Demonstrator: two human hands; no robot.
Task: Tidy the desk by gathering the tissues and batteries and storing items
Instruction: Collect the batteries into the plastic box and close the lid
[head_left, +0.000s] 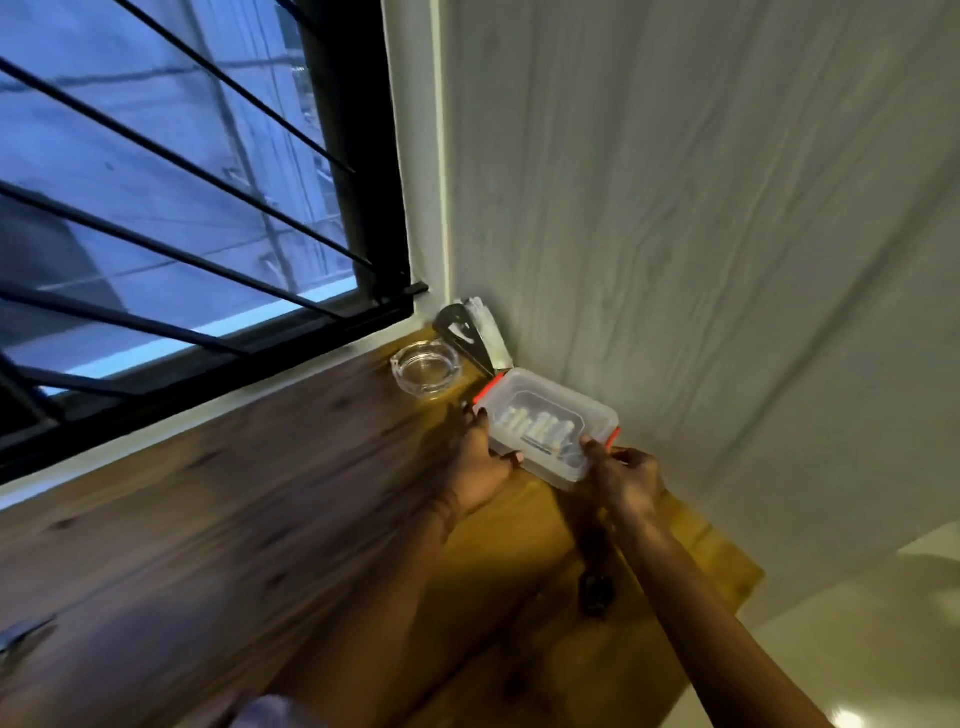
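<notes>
Head view: arms outstretched; left hand (485, 467), right hand (626, 480), each grip pinching clear rectangular plastic box (558, 400) holding batteries (535, 423).

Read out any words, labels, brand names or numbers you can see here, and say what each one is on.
None can be read.
Dark printed strip on the lid of the clear plastic box with orange clips: too blurred to read.
Shiny metal tissue holder: curved cut-outs only, no letters visible.
</notes>
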